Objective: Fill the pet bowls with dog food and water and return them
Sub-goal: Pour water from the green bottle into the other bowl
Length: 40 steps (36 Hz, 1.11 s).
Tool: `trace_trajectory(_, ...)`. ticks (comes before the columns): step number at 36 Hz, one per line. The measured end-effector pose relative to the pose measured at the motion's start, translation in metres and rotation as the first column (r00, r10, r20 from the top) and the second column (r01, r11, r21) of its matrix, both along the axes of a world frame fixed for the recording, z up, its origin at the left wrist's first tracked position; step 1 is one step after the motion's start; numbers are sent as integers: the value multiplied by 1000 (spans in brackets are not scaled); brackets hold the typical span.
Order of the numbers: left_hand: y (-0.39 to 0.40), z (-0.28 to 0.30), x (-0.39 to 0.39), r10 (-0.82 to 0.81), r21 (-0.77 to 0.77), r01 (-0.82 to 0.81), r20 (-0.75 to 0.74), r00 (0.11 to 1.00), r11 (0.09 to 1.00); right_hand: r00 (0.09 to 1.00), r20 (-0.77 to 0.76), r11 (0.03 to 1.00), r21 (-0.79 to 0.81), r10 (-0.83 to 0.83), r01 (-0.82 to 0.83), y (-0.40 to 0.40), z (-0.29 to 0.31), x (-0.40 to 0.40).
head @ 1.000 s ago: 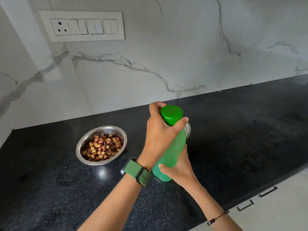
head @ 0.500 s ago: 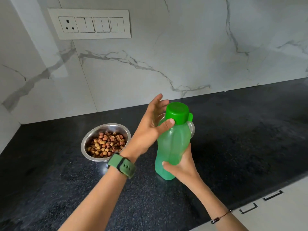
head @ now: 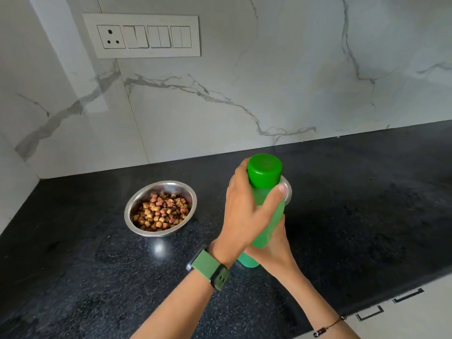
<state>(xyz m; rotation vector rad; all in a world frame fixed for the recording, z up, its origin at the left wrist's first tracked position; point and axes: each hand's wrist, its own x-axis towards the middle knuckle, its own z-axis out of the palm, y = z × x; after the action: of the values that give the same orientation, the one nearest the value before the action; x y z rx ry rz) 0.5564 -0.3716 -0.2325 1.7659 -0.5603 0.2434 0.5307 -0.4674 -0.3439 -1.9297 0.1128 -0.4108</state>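
Since half a second ago your left hand [head: 247, 211] has gone from spread fingers beside the cap to a full wrap round the neck of the bottle [head: 265, 225], thumb across the front just under the cap [head: 265, 170] and fingers behind it. Your right hand [head: 274, 248] grips the lower body from underneath, fingers curled round it, and the bottle stands nearly upright between your hands, its base low over the bench [head: 367, 216]; whether it touches you cannot tell.

You are at the water step, and the cap is on. By the look of the re-grip, you are working it loose, so the next move calls for a firm twist with the left hand while the right holds the body steady against it. Don't squeeze the soft green wall hard, or water may jump out as the seal gives.

Just behind your hands, mostly hidden by the bottle, a steel rim shows: that is the second bowl [head: 286, 192], and whether it holds any water cannot be seen. Once open, tip the mouth away from you over that bowl. Off to the left of your left hand sits the food bowl [head: 160, 208], already loaded with kibble [head: 161, 214], so that half looks done; both bowls remain to be carried back.
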Motion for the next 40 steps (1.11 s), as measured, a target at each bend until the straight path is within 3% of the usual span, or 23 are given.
trace_trajectory(4,12,-10,1,-200,-358,136,-147,969,924,999,5,999,8,-38,38,2,2,1)
trace_trajectory(6,13,-8,7,-238,-419,160,-143,961,894,999,6,999,35,-36,35,4,5,0)
trace_trajectory(11,15,-1,21,-282,-408,212,-119,952,888,999,-17,998,53,-41,41,3,4,-2)
trace_trajectory(18,13,6,27,-192,-101,180,-125,973,978,999,-29,999,7,-40,40,5,4,-5)
trace_trajectory(24,7,13,27,-264,-7,265,-133,955,964,999,-4,999,8,-35,35,7,8,-5)
trace_trajectory(26,13,14,27,-371,-53,367,-159,915,929,999,-15,999,10,-32,32,8,9,-6)
trace_trajectory(28,22,12,29,-486,-208,449,-188,854,869,999,-22,999,20,-30,30,8,8,-6)
trace_trajectory(30,27,9,32,-579,-408,466,-217,786,785,1000,-10,1000,19,-24,24,8,8,-6)
trace_trajectory(32,27,5,34,-605,-501,438,-235,761,746,1000,-4,1000,14,-18,18,8,9,-6)
trace_trajectory(40,20,4,37,-492,-373,398,-201,847,838,999,-30,1000,5,-30,30,8,9,-7)
